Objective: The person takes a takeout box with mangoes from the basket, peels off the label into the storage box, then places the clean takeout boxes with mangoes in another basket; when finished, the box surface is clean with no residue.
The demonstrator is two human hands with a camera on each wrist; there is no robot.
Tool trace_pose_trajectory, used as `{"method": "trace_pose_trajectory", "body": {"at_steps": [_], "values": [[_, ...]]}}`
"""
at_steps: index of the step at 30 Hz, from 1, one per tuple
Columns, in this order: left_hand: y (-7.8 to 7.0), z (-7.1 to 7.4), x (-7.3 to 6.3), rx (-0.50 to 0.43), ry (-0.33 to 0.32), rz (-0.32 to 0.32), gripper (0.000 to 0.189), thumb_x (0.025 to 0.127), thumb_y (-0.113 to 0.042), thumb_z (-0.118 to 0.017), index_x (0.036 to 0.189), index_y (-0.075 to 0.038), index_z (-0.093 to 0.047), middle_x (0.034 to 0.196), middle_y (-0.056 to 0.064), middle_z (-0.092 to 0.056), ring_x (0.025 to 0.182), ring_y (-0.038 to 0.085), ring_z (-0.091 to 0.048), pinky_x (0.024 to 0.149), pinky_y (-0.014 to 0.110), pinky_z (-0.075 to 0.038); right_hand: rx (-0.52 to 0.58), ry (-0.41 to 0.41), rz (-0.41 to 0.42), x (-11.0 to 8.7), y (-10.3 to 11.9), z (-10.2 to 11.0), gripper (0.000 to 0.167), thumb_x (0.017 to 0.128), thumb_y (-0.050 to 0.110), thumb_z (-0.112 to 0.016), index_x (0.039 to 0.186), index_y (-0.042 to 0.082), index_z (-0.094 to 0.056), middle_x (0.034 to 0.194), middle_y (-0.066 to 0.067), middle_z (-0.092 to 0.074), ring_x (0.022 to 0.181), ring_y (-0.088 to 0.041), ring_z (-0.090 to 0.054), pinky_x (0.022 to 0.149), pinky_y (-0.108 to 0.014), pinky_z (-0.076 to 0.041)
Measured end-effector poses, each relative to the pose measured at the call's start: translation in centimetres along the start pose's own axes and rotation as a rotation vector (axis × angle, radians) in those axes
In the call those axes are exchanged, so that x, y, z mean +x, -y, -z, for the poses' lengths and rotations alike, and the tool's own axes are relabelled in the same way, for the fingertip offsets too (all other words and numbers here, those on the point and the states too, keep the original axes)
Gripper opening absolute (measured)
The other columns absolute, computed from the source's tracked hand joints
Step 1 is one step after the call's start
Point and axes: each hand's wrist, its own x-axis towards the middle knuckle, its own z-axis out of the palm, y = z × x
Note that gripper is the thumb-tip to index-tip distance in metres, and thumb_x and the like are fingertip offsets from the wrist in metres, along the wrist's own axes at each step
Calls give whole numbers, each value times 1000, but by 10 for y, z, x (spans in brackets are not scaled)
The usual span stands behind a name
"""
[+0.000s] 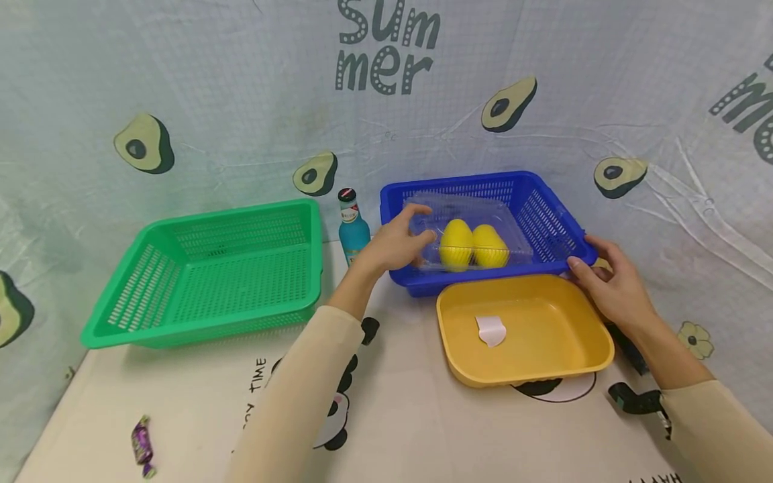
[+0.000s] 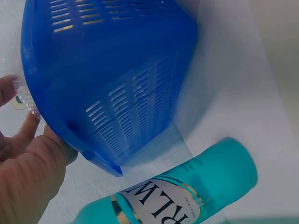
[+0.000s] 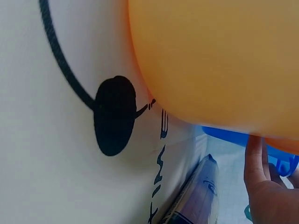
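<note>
A clear plastic box (image 1: 513,235) with a ridged edge sits inside the blue basket (image 1: 546,211). Two yellow egg-shaped things (image 1: 455,241) lie in the box. My left hand (image 1: 395,245) reaches over the basket's left rim, its bent fingers on the box's left edge; the left wrist view shows fingertips touching the clear ridged plastic (image 2: 25,99). At the basket's front right corner, my right hand (image 1: 616,285) grips the rim, thumb on top. Below it stands a yellow tub (image 1: 531,349), which hides part of that hand in the right wrist view.
A green basket (image 1: 241,282) stands on the left. Between the baskets is a blue bottle (image 1: 354,231) with a dark cap. A purple wrapped candy (image 1: 142,444) lies front left. The tub holds a pale scrap (image 1: 491,331). A plastic pack (image 3: 194,196) lies by the right wall.
</note>
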Motion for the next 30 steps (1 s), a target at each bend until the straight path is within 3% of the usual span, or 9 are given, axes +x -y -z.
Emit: {"method": "trace_pose_trajectory", "body": {"at_steps": [5,10,15,22,30], "values": [[-6,-2,2,131,16,39,57,104,-37,-57,156,-26,-36,74,9,-70,65,23,-68,65,33,-51,-9,1,-7,0,0,0,74,105,34,-58,162,4,-20,147,-32,-40,83,11,-61,70,-8,-53],[-14,-6,1,254,24,94,59,104,-40,-58,157,-26,-36,83,9,-70,62,21,-69,60,31,-54,-17,3,-15,0,-1,-1,75,106,35,-58,162,5,-20,146,-31,-40,83,11,-61,70,-8,-53],[-19,-10,5,342,5,171,59,104,-35,-55,158,-26,-33,76,8,-69,60,21,-68,53,29,-49,-23,4,-13,1,-1,-1,75,106,35,-58,163,5,-20,147,-32,-39,84,13,-61,70,-8,-52],[-21,-14,7,366,-13,221,65,104,-26,-56,161,-19,-27,77,8,-66,49,17,-56,49,27,-49,-34,6,-9,1,1,0,75,106,35,-57,163,6,-19,147,-33,-39,83,13,-60,70,-7,-52],[-21,-14,7,376,-36,230,71,104,-25,-59,163,-13,-22,87,8,-71,56,18,-70,49,27,-51,-34,9,-20,-1,2,0,75,106,36,-57,163,6,-19,148,-33,-39,83,13,-60,70,-7,-51]]}}
